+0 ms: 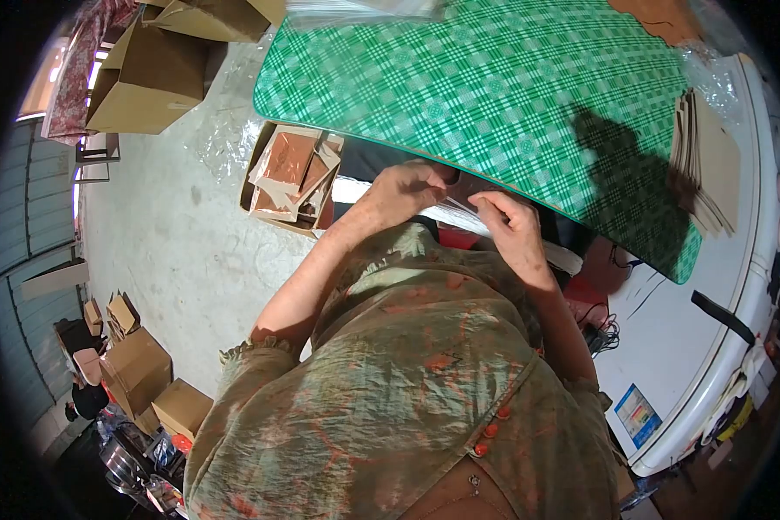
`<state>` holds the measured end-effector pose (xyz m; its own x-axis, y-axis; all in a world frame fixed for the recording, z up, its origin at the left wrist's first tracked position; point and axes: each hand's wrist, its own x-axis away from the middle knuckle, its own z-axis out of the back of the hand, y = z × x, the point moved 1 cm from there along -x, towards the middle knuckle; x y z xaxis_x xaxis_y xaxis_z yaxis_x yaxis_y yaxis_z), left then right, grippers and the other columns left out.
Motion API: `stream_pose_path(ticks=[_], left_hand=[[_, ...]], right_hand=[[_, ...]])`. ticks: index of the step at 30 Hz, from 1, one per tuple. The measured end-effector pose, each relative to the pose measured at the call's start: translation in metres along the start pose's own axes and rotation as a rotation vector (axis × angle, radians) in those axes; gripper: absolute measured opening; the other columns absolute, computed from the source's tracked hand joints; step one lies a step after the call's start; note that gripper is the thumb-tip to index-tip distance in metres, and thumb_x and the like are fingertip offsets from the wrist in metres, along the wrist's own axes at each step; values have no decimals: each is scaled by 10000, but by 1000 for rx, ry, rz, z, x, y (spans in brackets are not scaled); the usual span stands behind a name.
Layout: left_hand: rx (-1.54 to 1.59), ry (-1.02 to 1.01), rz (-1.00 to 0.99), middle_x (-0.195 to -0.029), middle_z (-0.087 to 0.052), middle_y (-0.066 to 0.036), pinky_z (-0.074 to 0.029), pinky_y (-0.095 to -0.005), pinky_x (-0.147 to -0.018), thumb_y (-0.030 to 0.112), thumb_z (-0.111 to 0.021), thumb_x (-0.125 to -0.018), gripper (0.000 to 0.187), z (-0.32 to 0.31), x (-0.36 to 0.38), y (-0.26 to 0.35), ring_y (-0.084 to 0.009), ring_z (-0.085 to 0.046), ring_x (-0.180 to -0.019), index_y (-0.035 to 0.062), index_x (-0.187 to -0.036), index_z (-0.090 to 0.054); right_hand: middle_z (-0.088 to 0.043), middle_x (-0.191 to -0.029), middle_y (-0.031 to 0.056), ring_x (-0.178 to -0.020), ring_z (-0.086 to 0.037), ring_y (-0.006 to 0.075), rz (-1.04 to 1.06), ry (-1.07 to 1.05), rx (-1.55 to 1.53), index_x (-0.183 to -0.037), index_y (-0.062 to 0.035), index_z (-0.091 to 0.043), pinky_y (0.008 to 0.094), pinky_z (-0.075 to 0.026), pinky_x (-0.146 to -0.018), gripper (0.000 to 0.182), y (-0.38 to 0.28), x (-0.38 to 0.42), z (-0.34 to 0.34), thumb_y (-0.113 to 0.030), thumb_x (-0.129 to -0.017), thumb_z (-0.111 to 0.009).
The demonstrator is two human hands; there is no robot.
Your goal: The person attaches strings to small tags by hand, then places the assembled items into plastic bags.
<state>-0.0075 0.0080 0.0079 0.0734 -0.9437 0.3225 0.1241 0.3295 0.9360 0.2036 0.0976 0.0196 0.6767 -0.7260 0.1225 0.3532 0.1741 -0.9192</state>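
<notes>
My left hand (412, 188) is just below the table's near edge, its fingers curled and closed in a pinch. My right hand (513, 227) is a little to the right, thumb and forefinger pressed together. Between them is a thin, see-through plastic piece (466, 189), which looks like film or a bag. Its edge runs to my right fingertips, and my left fingers close at its other side. Below the hands a white strip (464, 218) lies across my lap, partly hidden.
A green checked tabletop (459, 95) spreads ahead, with clear plastic bags (364, 7) at its far edge and a stack of grey boards (709, 165) at right. An open box (250, 195) of brown pieces stands left of my hands. Cardboard boxes (152, 78) stand on the floor.
</notes>
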Motion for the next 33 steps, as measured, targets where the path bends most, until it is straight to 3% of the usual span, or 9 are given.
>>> stream_pose_path(ticks=[11,14,17,24,28,29,32,33], left_hand=[[-35,30,-89,-895,-593,-1,-446,-259,-726,59,-672,-895,78,-2,9,18,-83,-548,-822,6,-951,-671],[-80,83,-165,-879,-588,-27,-450,-273,-709,50,-674,-890,70,-5,20,35,-112,-557,-797,2,-941,-674],[-158,101,-205,-869,-590,-58,-454,-287,-696,48,-679,-881,77,-5,31,60,-159,-566,-779,-2,-940,-678],[-220,80,-410,-863,-594,-90,-476,-318,-664,70,-697,-868,96,-9,36,91,-232,-596,-770,7,-941,-698],[-281,112,-505,-838,-615,-55,-472,-294,-671,106,-691,-905,124,-9,38,125,-180,-588,-767,5,-973,-711],[-296,114,-512,-830,-625,-49,-476,-288,-668,104,-688,-910,124,-9,39,134,-167,-590,-754,1,-974,-713],[148,36,-296,-830,-663,-32,-491,-266,-656,98,-677,-929,130,-11,40,154,-117,-586,-699,-14,-984,-712],[314,-23,-304,-864,-698,-38,-491,-231,-614,92,-660,-945,144,-11,37,157,-76,-585,-673,-24,-1016,-710]], right_hand=[[-681,-827,49,-703,-605,100,-43,-59,-145,-978,-11,-680,261,-481,-630,95,4,-7,-17,-63,-898,-675],[-672,-822,77,-678,-617,148,205,79,-30,-948,0,-676,279,-486,-624,97,-23,-3,-12,-21,-856,-696],[-651,-826,103,-689,-628,211,295,140,22,-931,2,-660,313,-500,-636,108,-42,7,-9,20,-829,-692],[-626,-874,111,-738,-630,251,457,226,93,-969,-3,-608,334,-504,-648,141,-81,8,10,52,-846,-647],[-604,-859,84,-742,-588,159,336,214,-159,-1029,-4,-568,291,-483,-664,69,-88,5,10,-33,-967,-564],[-587,-872,43,-789,-555,116,306,199,-262,-1047,-6,-553,267,-467,-704,99,-82,3,10,-92,-1015,-517],[-544,-925,-14,-818,-492,72,242,188,-541,-1096,-15,-529,238,-428,-742,159,-98,1,12,-160,-1038,-502],[-539,-932,-11,-816,-483,67,238,123,-613,-1123,-16,-524,235,-421,-744,180,-97,1,11,-175,-1041,-497]])
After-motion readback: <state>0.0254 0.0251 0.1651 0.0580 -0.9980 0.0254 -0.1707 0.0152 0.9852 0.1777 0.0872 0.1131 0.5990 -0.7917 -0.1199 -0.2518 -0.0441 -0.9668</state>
